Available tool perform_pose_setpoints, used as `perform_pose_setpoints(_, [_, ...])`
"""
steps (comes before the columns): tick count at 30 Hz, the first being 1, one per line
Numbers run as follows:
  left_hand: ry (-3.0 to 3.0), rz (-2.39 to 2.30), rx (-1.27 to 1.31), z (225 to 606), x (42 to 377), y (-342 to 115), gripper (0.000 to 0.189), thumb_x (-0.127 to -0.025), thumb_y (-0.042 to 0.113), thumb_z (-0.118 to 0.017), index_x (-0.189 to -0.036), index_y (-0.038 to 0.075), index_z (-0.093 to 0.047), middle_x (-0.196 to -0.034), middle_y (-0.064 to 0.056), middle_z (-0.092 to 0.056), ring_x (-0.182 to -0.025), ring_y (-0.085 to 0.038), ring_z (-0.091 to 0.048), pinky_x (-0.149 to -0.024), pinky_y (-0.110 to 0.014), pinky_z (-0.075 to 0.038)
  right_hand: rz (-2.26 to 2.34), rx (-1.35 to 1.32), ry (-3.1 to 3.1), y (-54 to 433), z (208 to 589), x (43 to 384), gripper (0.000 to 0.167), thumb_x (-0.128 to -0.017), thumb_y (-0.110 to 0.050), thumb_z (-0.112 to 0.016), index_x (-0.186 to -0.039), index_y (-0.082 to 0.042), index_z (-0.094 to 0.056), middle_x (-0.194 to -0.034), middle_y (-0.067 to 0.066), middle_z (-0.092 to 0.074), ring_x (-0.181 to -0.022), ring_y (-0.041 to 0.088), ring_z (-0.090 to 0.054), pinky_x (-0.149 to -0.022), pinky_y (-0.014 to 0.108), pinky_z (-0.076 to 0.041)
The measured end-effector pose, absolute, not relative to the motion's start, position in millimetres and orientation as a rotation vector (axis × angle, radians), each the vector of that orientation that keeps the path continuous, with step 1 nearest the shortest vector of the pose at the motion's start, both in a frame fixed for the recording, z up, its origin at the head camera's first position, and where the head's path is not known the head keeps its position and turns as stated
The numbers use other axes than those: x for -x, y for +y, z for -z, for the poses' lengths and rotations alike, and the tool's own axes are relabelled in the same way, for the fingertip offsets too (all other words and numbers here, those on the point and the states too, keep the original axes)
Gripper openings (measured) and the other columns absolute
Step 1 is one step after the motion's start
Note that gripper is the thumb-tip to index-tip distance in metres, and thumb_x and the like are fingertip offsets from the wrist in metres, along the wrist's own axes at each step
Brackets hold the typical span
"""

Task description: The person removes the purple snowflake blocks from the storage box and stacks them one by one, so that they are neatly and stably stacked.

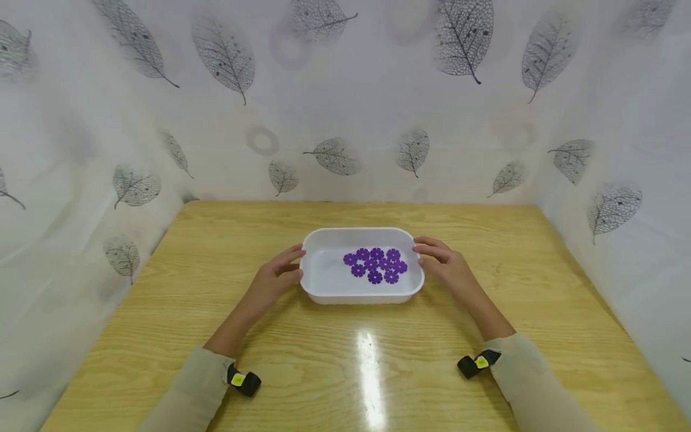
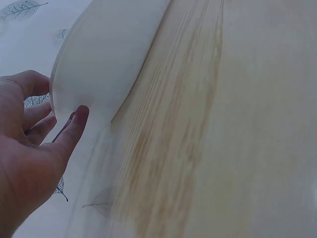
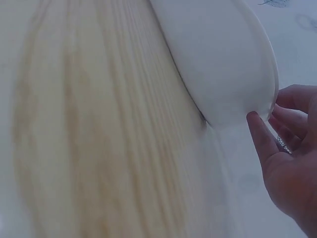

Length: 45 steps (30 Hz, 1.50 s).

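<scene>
Bench [image 1: 302, 360] of yellowish wood bears a white, rounded-rectangular plastic tray [image 1: 325, 275], purple flower-shaped discs [image 1: 368, 264] clustered right of its centre, left hand [image 1: 274, 273] and right hand [image 1: 449, 267] gripping its opposite ends, both hands seemingly positioning it, any next move calling for level, even support.

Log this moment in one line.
white tray: upright; left hand: holds left end; right hand: holds right end; purple flower pieces: inside, toward right end
</scene>
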<state>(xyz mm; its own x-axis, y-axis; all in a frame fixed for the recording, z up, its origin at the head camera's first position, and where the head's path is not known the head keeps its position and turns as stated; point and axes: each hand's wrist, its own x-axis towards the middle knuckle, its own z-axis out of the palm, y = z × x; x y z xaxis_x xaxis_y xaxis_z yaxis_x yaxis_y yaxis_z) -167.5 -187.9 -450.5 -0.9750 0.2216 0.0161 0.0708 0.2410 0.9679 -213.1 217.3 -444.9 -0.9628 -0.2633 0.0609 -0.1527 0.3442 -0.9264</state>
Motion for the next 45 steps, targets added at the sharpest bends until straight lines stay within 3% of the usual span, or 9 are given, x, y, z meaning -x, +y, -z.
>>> perform_pose_setpoints(2, [2.373,-1.839,-0.272,449.7,166.7,-187.1,0.047,-0.101,0.018,-0.061,-0.147,0.010,-0.052,-0.162,0.000,-0.036,-0.135,-0.035,-0.051,-0.096,-0.022,-0.051,1.702,0.388,2.485,218.2,444.6,212.7,0.034,-0.100,-0.021,-0.063,-0.130,-0.004,-0.066,-0.153,0.003,-0.048,-0.147,0.024,-0.036,-0.114,0.026,-0.038])
perform_pose_setpoints(9, [2.438,-1.809,-0.274,446.2,166.0,-184.9,0.050,-0.100,0.020,-0.063,-0.147,0.013,-0.052,-0.159,-0.004,-0.040,-0.131,-0.034,-0.052,-0.100,-0.035,-0.053,1.696,0.386,2.445,219.8,443.4,213.7,0.036,-0.101,-0.022,-0.062,-0.132,-0.005,-0.065,-0.154,0.002,-0.047,-0.149,0.024,-0.034,-0.120,0.047,-0.031])
perform_pose_setpoints(17, [2.745,-1.702,-0.380,433.3,173.5,-172.3,0.040,-0.097,0.010,-0.064,-0.137,0.008,-0.060,-0.144,-0.012,-0.053,-0.120,-0.032,-0.058,-0.104,-0.049,-0.049,1.660,0.373,2.436,220.0,438.0,213.2,0.037,-0.101,-0.022,-0.063,-0.134,-0.006,-0.064,-0.155,0.001,-0.046,-0.149,0.024,-0.035,-0.119,0.045,-0.032])
perform_pose_setpoints(24, [2.763,-1.516,-0.499,416.7,189.4,-143.0,0.040,-0.098,0.019,-0.067,-0.136,0.009,-0.060,-0.138,-0.011,-0.058,-0.112,-0.026,-0.063,-0.100,-0.042,-0.053,1.648,0.373,2.433,221.1,435.7,213.6,0.038,-0.100,-0.023,-0.064,-0.135,-0.007,-0.064,-0.155,0.001,-0.046,-0.148,0.024,-0.036,-0.116,0.038,-0.038])
perform_pose_setpoints(29, [2.658,-1.388,-0.476,414.4,204.4,-125.2,0.047,-0.098,0.026,-0.068,-0.141,0.011,-0.057,-0.139,-0.011,-0.059,-0.108,-0.021,-0.064,-0.095,-0.038,-0.055,1.652,0.382,2.427,222.0,437.8,214.6,0.038,-0.100,-0.021,-0.064,-0.135,-0.006,-0.063,-0.155,0.001,-0.046,-0.148,0.025,-0.036,-0.116,0.042,-0.037])
perform_pose_setpoints(38, [2.610,-1.189,-0.547,419.8,230.2,-107.2,0.048,-0.096,0.017,-0.068,-0.141,0.007,-0.056,-0.137,-0.014,-0.061,-0.111,-0.024,-0.065,-0.096,-0.038,-0.054,1.661,0.401,2.429,221.6,440.0,215.0,0.038,-0.100,-0.019,-0.063,-0.135,-0.002,-0.062,-0.156,0.006,-0.045,-0.148,0.031,-0.035,-0.117,0.047,-0.035])
perform_pose_setpoints(45, [2.607,-1.120,-0.549,429.2,245.6,-98.2,0.038,-0.093,0.011,-0.071,-0.129,0.002,-0.063,-0.129,-0.015,-0.066,-0.115,-0.027,-0.065,-0.099,-0.039,-0.053,1.650,0.403,2.422,223.0,439.4,215.1,0.040,-0.100,-0.022,-0.064,-0.135,-0.004,-0.062,-0.156,0.004,-0.045,-0.148,0.029,-0.035,-0.116,0.043,-0.036])
